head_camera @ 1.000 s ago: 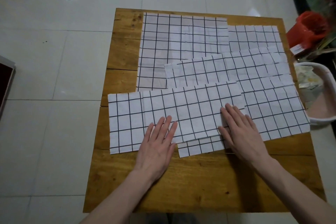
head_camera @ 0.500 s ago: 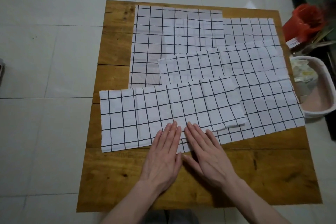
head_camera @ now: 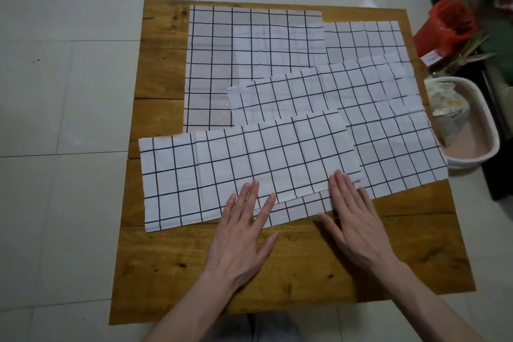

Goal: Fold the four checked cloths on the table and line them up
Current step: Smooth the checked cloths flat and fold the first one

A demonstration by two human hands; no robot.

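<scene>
The front cloth (head_camera: pixel 222 172) lay long from left to right, tilted a little. Both hands, left hand (head_camera: pixel 241 241) and right hand (head_camera: pixel 356 226), pressed flat with fingers (head_camera: pixel 251 191) open, holding nothing.

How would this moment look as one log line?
stage: smoothing nearest checked cloth | left hand flat on it | right hand flat at its edge | table

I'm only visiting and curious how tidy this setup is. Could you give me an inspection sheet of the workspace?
Surface: wooden table, bare along the near edge.
Job's things: nearest checked cloth folded into a strip; three other checked cloths lie overlapping behind it.
Clutter: nothing seen on the table.
Grippers: left hand and right hand flat, fingertips on the cloth's near edge.
Cables: nothing seen.
Surroundings: tiled floor; white basin, red bag at right.
</scene>
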